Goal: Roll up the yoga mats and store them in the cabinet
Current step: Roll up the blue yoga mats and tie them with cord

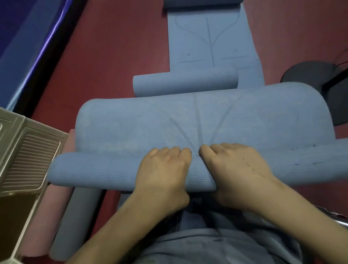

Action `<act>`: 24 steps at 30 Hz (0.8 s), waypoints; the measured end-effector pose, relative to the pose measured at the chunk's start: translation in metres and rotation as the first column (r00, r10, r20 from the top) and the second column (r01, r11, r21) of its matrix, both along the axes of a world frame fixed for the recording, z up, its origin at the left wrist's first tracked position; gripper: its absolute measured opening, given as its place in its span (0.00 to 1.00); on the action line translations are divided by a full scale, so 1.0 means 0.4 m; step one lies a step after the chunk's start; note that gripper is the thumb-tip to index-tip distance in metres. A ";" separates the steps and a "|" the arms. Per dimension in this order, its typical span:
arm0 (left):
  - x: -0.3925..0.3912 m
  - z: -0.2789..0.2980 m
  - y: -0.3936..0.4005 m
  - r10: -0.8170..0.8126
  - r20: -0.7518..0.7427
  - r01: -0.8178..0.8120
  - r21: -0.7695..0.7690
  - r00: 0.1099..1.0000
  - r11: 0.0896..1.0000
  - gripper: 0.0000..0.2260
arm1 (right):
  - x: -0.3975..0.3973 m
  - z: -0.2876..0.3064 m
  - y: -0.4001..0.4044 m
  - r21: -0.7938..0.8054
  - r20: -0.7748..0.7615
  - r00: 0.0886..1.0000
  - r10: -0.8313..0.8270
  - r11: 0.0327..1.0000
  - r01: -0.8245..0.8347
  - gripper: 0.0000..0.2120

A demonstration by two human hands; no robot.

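- The blue yoga mat [198, 123] lies on the red floor [117, 45] right in front of the person, its near end already wound into a thick roll [103, 170] that runs across the view.
- Both hands sit side by side on the middle of that roll, nearly touching: the left hand [164, 169] and the right hand [235, 165] have their fingers curled over the top and pressed down, clamped on the roll.
- The mat looks soft and springy, light for its bulk; its ribbed skin should grip well rather than slip. I'd judge it wants to unwind if let go.
- Holding only the centre may let the ends telescope; hands set wider apart would keep the edges square.
- Further off, a second blue mat [211, 41] lies partly unrolled, with a small roll [185, 82] at its near end and another at the far end.
- On the left stands a pale cabinet [25, 149] with its door open; beside it on the floor lie a pink rolled mat [44, 221] and a grey rolled mat [75, 222].
- Most of the job looks still ahead.
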State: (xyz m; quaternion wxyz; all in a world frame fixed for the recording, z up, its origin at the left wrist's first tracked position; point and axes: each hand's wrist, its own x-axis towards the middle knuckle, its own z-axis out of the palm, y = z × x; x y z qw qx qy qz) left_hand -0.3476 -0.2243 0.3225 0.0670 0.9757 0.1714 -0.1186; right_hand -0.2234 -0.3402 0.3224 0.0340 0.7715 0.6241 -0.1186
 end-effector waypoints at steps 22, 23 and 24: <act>0.019 -0.066 0.063 -0.067 0.266 0.037 0.115 0.962 0.993 0.28 | 0.114 0.083 0.110 -0.320 -0.207 0.977 -0.054 0.947 -0.015 0.28; 0.025 -0.064 0.070 -0.056 0.237 0.033 0.097 0.970 0.995 0.29 | 0.099 0.076 0.094 -0.193 -0.151 0.989 -0.001 0.981 -0.029 0.25; 0.037 -0.054 0.078 -0.041 0.194 0.028 0.069 0.980 0.997 0.30 | 0.085 0.064 0.078 -0.074 -0.069 0.997 0.040 0.996 -0.045 0.23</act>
